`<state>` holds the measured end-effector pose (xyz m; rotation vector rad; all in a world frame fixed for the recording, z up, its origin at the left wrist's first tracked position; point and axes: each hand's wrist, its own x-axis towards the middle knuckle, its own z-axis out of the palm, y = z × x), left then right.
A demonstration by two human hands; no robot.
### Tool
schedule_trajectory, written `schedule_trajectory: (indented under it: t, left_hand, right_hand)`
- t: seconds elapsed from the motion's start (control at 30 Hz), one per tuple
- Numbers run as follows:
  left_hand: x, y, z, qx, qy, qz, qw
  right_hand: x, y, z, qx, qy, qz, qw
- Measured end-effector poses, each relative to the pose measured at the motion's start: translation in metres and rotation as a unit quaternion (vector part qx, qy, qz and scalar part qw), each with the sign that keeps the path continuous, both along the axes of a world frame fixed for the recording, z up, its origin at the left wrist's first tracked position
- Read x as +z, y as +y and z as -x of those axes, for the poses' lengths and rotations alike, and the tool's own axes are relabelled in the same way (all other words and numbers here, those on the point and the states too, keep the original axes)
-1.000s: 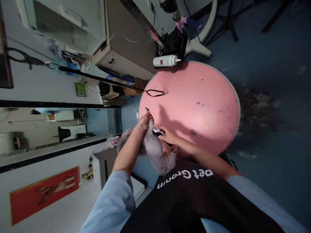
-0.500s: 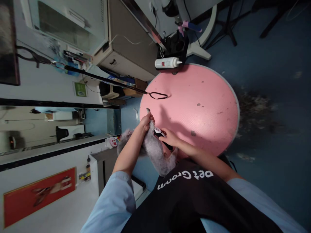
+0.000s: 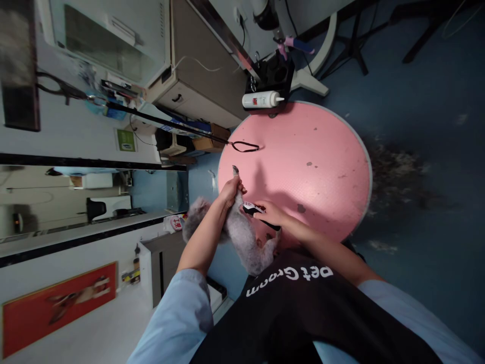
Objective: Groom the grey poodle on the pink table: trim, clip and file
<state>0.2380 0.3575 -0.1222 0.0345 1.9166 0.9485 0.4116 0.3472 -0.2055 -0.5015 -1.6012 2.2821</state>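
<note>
A small grey dog with close-cut fur is held against the front of my dark apron. My left hand is closed around one of its legs, and the dark paw pokes out beyond my fingers. In my right hand is a black and white hair clipper, its head up against the fur of the held leg. The dog's fluffy head shows to the left of my left forearm, which hides part of its body.
Under the paw is a round pink grooming table with worn spots. A black loop leash hangs over its edge. A white squeeze bottle lies in a black holder. Cut hair is heaped on the blue floor.
The held leg and my left hand have shifted slightly to the right. My right hand has moved a little to the right with the clipper, which is turned flatter.
</note>
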Motion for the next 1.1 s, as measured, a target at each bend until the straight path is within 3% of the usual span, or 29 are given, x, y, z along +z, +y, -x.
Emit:
schedule_trajectory:
  t: [0.17,0.47,0.8,0.97,1.1]
  left_hand:
    - [0.000,0.003,-0.006,-0.002,0.005,-0.011,1.000]
    - [-0.002,0.003,-0.010,-0.023,0.001,-0.016,1.000]
    - [-0.014,-0.005,-0.004,-0.080,0.064,0.016,0.995]
    - [-0.016,-0.006,-0.006,-0.095,0.056,0.001,0.994]
    - [-0.016,-0.006,-0.011,-0.071,0.023,-0.013,0.997]
  right_hand:
    - [-0.007,0.007,-0.001,0.023,0.033,0.018,0.999]
    - [-0.004,0.017,-0.011,0.026,0.008,0.074,0.997]
    - [-0.001,0.032,-0.010,-0.016,-0.003,0.024,1.000]
    - [-0.004,0.032,-0.012,0.032,0.000,0.010,0.999]
    - [0.002,0.036,-0.010,-0.015,-0.041,0.009,0.999]
